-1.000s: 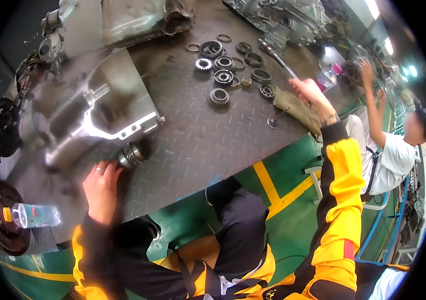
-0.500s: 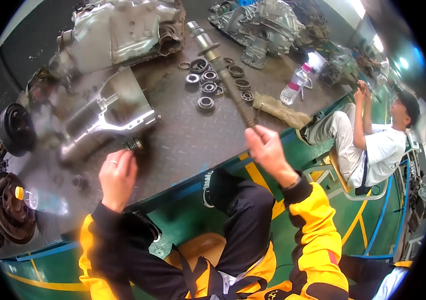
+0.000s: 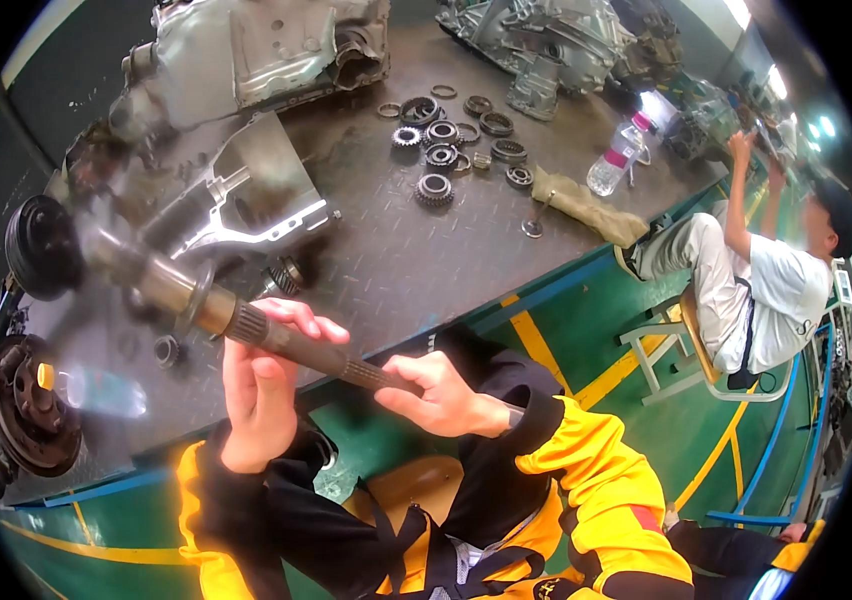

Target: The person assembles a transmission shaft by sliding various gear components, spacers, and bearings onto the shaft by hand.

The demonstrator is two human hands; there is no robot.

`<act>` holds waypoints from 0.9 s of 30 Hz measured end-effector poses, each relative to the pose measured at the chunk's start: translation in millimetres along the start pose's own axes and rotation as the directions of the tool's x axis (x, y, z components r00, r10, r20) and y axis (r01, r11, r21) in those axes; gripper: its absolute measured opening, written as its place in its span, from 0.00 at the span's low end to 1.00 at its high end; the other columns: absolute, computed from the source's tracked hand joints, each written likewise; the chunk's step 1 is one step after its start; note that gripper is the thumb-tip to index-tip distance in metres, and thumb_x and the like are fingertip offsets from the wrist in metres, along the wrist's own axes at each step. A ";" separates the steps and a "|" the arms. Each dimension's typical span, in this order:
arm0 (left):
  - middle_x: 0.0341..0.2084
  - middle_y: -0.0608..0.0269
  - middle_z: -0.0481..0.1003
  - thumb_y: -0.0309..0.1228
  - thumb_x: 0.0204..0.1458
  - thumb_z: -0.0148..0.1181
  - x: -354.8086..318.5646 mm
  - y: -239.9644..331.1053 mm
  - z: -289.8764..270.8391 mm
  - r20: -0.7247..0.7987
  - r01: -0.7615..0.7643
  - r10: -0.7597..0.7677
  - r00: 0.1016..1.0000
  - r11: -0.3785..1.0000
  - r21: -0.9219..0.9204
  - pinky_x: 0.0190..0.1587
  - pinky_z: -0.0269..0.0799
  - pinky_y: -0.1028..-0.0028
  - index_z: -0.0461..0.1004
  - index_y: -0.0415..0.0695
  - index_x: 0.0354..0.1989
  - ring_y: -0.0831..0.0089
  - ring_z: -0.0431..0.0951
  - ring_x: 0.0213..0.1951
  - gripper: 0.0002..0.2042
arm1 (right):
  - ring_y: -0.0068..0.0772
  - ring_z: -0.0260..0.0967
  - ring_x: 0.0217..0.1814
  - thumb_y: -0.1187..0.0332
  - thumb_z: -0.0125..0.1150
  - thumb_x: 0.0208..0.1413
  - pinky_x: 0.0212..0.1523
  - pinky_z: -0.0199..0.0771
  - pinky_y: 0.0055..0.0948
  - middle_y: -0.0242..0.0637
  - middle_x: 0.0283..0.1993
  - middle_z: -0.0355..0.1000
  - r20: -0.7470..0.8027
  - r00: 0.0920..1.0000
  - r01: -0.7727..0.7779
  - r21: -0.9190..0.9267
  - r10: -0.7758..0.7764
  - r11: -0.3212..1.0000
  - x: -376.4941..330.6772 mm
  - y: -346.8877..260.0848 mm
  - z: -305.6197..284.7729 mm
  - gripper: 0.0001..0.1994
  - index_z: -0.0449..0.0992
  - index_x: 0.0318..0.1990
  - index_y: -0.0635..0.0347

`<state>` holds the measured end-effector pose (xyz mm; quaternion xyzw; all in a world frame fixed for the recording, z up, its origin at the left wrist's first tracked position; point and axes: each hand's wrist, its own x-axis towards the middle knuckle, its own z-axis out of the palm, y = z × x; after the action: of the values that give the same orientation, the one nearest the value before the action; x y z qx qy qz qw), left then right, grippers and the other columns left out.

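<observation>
A stepped, splined metal shaft [image 3: 301, 348] is held above the near left part of the worktop [image 3: 376, 260], its thick end pointing far left and its thin end near right, past the near edge. The right hand [image 3: 441, 398] has its grip on the thin end, thumb and fingers pinching it. The left hand [image 3: 261, 400] is under the middle of the shaft, its fingers reaching out on the far side and its thumb on the near side; whether that grip presses on the metal, I cannot tell.

Just beyond the left hand, a helical gear [image 3: 289, 275] rests on the worktop beside an open cast casing [image 3: 284, 165]. To the left of that hand are a small toothed collar [image 3: 167, 350], a clear bottle [image 3: 106, 391] lying on its side with an orange cap, a rusty brake drum [image 3: 16, 425] and, farther off, a black grooved wheel [image 3: 44, 245].

Gears and rings [image 3: 436, 188] form a cluster in the middle of the worktop. To their right are a rolled olive cloth [image 3: 586, 210] and an upright bottle [image 3: 614, 165] with a pink cap. Two large metal housings stand at the far side, one left [image 3: 281, 45], one right [image 3: 541, 45]. At the right, a co-worker [image 3: 781, 300] in a white shirt sits on a stool with raised hands.
</observation>
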<state>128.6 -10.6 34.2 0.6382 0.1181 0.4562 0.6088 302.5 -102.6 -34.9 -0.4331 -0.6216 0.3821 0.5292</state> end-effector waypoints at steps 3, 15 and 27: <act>0.34 0.62 0.63 0.53 0.61 0.46 -0.7 -1.9 5.7 0.011 0.062 -0.061 0.998 0.988 -0.142 0.48 0.69 0.62 0.59 0.43 0.47 0.68 0.72 0.37 0.23 | 0.25 0.59 0.18 0.66 0.59 0.61 0.21 0.61 0.26 0.37 0.19 0.63 0.059 0.995 -0.081 0.050 0.078 0.995 -7.3 12.8 9.6 0.10 0.69 0.35 0.64; 0.32 0.65 0.63 0.34 0.66 0.43 -7.2 -22.7 -19.1 0.232 0.256 -0.261 0.937 0.965 0.053 0.41 0.63 0.75 0.61 0.40 0.41 0.76 0.63 0.34 0.09 | 0.52 0.73 0.45 0.53 0.52 0.61 0.46 0.74 0.43 0.48 0.43 0.76 0.246 0.924 -0.110 -0.566 0.294 0.817 19.8 12.8 -10.9 0.21 0.71 0.52 0.60; 0.30 0.65 0.65 0.24 0.62 0.39 -23.0 -30.0 -23.8 0.302 0.489 -0.494 0.815 0.867 0.099 0.38 0.66 0.75 0.64 0.39 0.40 0.78 0.65 0.30 0.05 | 0.27 0.74 0.32 0.72 0.54 0.54 0.37 0.73 0.27 0.37 0.31 0.78 -0.813 0.580 -0.466 -0.272 0.059 0.842 114.9 118.0 -194.2 0.12 0.75 0.45 0.65</act>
<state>110.6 -3.9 -6.1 0.6561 0.1829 0.1739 0.7112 503.0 48.2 -78.8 -0.7562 -0.3278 0.0747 0.5614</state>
